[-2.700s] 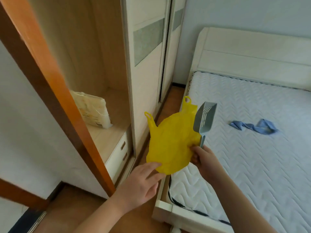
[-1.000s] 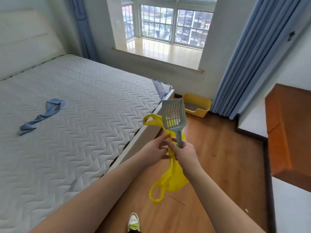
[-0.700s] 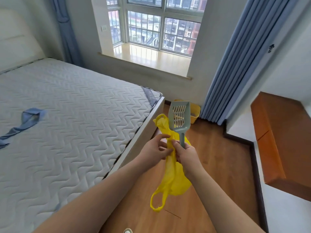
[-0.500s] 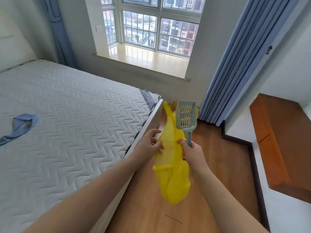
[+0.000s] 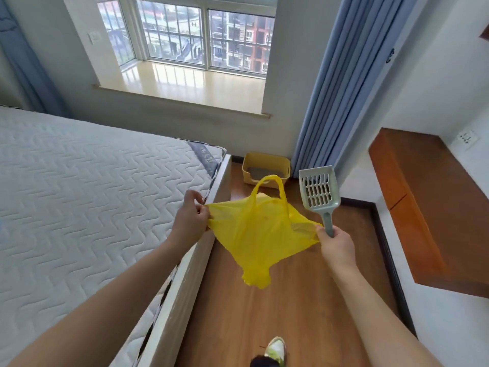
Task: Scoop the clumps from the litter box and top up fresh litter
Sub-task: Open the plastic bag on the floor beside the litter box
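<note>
A yellow plastic bag [image 5: 258, 234] is stretched wide between my hands above the wooden floor, one handle loop standing up. My left hand [image 5: 189, 217] pinches its left edge. My right hand [image 5: 336, 241] grips the bag's right edge together with the handle of a grey-green slotted litter scoop [image 5: 318, 193], which points upward. A yellow litter box [image 5: 266, 169] with grey litter inside sits on the floor ahead, against the wall between the bed corner and the curtain.
A bed with a white quilted mattress [image 5: 87, 202] fills the left side. An orange-brown wooden desk [image 5: 428, 207] juts from the right wall. Blue curtains [image 5: 341, 83] hang by the window. The wooden floor [image 5: 264, 313] runs between bed and desk; my shoe [image 5: 275, 349] shows below.
My hands have pulled apart, spreading the bunched bag open. The view has moved closer along the floor, and the litter box now shows behind the bag.
</note>
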